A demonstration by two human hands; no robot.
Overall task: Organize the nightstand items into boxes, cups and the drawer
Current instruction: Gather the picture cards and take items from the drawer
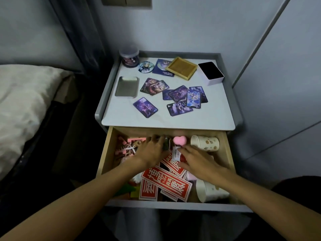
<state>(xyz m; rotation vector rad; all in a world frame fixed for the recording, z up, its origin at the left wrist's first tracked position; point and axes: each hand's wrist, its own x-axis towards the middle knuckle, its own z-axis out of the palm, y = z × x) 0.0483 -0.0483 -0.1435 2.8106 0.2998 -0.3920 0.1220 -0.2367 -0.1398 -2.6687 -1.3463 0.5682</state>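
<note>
Left hand in drawer, fingers perhaps curled, right hand flat

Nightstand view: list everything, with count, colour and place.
cards: about eight, purple, nightstand top
tin: one, silver, top left
jar: one, clear, back left
badge: one, bluish, beside jar
tray: one, tan, back middle
box: one, white, back right
cups: two, white, on their sides, drawer right
slips: several, red-white, drawer front
heart: one, pink, drawer back
pillow: one, white, far left
hands: left hand, right hand, inside drawer
</note>
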